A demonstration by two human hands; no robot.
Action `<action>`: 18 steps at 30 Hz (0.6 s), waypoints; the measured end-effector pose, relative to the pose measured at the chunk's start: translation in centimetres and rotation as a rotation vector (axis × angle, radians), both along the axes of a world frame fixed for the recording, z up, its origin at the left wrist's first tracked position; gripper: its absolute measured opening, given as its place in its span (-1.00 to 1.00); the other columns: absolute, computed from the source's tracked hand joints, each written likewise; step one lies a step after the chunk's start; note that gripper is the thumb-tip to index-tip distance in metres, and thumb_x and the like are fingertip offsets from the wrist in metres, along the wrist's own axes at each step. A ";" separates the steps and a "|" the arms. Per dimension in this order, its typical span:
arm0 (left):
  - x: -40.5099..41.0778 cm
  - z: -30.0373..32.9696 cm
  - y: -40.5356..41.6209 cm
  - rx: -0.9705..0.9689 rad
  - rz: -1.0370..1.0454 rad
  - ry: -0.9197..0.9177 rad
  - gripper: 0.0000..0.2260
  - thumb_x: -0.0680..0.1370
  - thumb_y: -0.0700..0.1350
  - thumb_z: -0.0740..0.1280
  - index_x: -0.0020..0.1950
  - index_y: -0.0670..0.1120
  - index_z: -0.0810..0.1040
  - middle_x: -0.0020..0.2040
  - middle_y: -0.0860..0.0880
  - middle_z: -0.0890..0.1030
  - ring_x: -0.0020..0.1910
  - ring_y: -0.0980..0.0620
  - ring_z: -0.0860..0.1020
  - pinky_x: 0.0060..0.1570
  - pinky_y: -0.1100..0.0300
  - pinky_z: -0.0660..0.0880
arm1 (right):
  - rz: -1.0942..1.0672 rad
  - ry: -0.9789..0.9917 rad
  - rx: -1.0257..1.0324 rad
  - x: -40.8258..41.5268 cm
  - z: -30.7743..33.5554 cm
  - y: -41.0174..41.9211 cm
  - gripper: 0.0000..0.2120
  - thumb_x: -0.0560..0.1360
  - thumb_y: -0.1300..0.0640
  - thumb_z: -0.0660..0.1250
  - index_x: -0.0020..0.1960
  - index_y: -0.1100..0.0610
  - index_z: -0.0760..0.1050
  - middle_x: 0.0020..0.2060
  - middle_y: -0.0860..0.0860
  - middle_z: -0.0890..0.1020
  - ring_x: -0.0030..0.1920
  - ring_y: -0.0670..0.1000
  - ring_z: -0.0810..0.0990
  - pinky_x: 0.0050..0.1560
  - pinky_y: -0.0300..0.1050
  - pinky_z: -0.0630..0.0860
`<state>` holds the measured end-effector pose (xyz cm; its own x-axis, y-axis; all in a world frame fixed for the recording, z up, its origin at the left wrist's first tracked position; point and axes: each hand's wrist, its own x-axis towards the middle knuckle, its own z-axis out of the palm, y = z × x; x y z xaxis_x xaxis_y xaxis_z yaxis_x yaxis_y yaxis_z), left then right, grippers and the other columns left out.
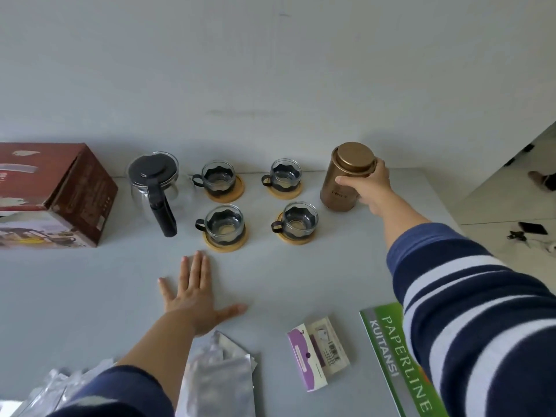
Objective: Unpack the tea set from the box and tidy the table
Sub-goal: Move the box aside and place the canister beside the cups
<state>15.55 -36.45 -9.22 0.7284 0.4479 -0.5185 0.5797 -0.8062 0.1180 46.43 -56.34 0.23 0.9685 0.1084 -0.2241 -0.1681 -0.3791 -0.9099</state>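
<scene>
A glass teapot (153, 188) with a black lid and handle stands at the back of the grey table (285, 275), right of the red tea-set box (54, 194). Several glass cups (224, 225) with black holders sit on round wooden coasters in two rows beside it. My right hand (371, 188) is wrapped around a bronze tin canister (343, 179) that stands upright at the back right. My left hand (195, 296) lies flat on the table with fingers spread, in front of the cups, holding nothing.
Clear plastic wrappers (216, 377) lie at the near edge under my left arm. A small purple and white carton (317, 355) and a green receipt book (400, 362) lie near front right. The table ends at the right; floor with a phone (532, 227) lies beyond.
</scene>
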 end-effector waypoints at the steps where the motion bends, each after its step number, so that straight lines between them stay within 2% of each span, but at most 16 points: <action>1: 0.0 0.1 0.0 -0.002 0.000 -0.005 0.19 0.08 0.65 -0.14 0.42 -0.06 -0.54 0.44 0.06 -0.53 0.49 -0.01 -0.46 0.42 -0.33 -0.31 | 0.009 0.006 0.010 0.4 -0.1 0.2 -0.08 0.21 0.20 0.61 0.44 0.00 0.21 0.35 -0.02 0.40 0.32 0.05 0.43 0.26 0.06 0.43; 3: 0.1 0.1 0.1 0.001 -0.001 -0.017 0.19 0.03 0.65 -0.20 0.38 -0.05 -0.55 0.41 0.06 -0.55 0.48 -0.01 -0.47 0.42 -0.33 -0.31 | 0.017 0.035 0.043 1.1 -0.2 0.6 -0.12 0.27 0.26 0.56 0.45 -0.03 0.18 0.34 -0.04 0.43 0.33 0.06 0.42 0.26 0.10 0.43; 5: 0.0 0.0 0.1 0.001 0.002 -0.021 0.19 0.02 0.65 -0.21 0.38 -0.05 -0.55 0.41 0.06 -0.55 0.48 -0.01 -0.47 0.42 -0.33 -0.31 | 0.019 0.079 0.063 1.5 -0.1 1.1 -0.13 0.35 0.30 0.47 0.49 -0.09 0.09 0.38 -0.05 0.39 0.37 0.08 0.38 0.27 0.25 0.42; 8: 0.0 0.1 0.0 0.004 0.000 -0.029 0.18 0.02 0.65 -0.21 0.38 -0.05 -0.55 0.41 0.06 -0.54 0.48 -0.02 -0.47 0.41 -0.33 -0.31 | 0.013 0.123 0.053 1.6 0.4 1.9 0.00 0.41 0.34 0.40 0.55 -0.11 -0.17 0.48 -0.04 0.26 0.44 0.10 0.28 0.32 0.33 0.35; 11: -0.1 0.1 0.1 0.010 -0.005 -0.043 0.19 0.02 0.64 -0.22 0.39 -0.05 -0.54 0.40 0.06 -0.54 0.48 -0.02 -0.46 0.42 -0.33 -0.30 | 0.014 0.142 -0.069 1.5 0.6 2.1 0.13 0.40 0.34 0.41 0.52 -0.05 -0.42 0.51 -0.02 0.22 0.47 0.11 0.26 0.39 0.21 0.28; 13: -0.2 0.0 0.1 0.015 -0.010 -0.048 0.22 0.02 0.64 -0.23 0.45 -0.07 -0.50 0.42 0.06 -0.53 0.49 -0.03 -0.45 0.41 -0.33 -0.30 | 0.026 0.147 -0.189 1.2 0.6 2.0 0.14 0.41 0.34 0.40 0.47 0.06 -0.52 0.54 0.02 0.17 0.49 0.11 0.23 0.43 0.09 0.21; 16: -0.1 -0.2 0.1 0.033 -0.016 -0.045 0.25 0.03 0.65 -0.23 0.51 -0.09 -0.45 0.49 0.03 -0.48 0.50 -0.04 -0.43 0.41 -0.32 -0.30 | 0.059 0.134 -0.298 -0.1 0.6 1.9 0.15 0.39 0.33 0.41 0.47 0.12 -0.53 0.52 0.08 0.20 0.48 0.13 0.24 0.47 0.02 0.20; 18: 0.0 -0.2 0.1 0.035 -0.017 -0.038 0.22 0.12 0.65 -0.13 0.52 -0.09 -0.43 0.53 0.02 -0.44 0.51 -0.04 -0.42 0.42 -0.32 -0.29 | 0.118 0.103 -0.374 -2.2 1.0 1.8 0.19 0.33 0.24 0.46 0.51 0.06 -0.46 0.46 0.09 0.29 0.44 0.17 0.31 0.42 0.03 0.29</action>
